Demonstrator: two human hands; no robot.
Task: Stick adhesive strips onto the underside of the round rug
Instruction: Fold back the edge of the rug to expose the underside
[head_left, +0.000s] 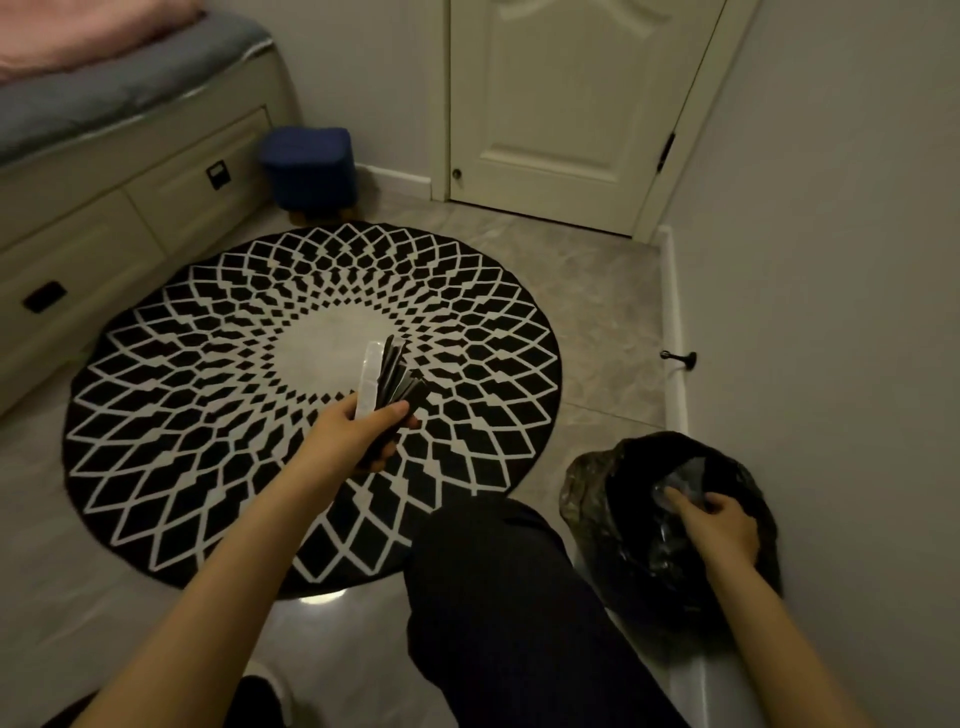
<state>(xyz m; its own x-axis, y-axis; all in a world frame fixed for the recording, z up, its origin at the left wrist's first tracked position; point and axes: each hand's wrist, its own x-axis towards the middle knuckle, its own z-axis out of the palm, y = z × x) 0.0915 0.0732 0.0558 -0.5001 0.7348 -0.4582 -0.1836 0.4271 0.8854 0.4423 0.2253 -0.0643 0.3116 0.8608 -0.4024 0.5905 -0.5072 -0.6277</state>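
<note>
The round rug (208, 395) lies flat on the tiled floor, its black and white diamond pattern facing up. Above its centre my left hand (358, 426) is shut on a fanned bundle of adhesive strips (389, 376), dark ones and one pale one. My right hand (719, 525) reaches into the black-lined bin (587, 483) at the right, its fingers on a crumpled clear wrapper (675, 486). Whether that hand grips the wrapper or only touches it I cannot tell.
A bed with drawers (104, 228) runs along the left. A blue stool (309, 166) stands behind the rug, near a shut white door (561, 104). A door stopper (678, 357) sticks out of the right skirting board. My dark-trousered knee (498, 587) is in front.
</note>
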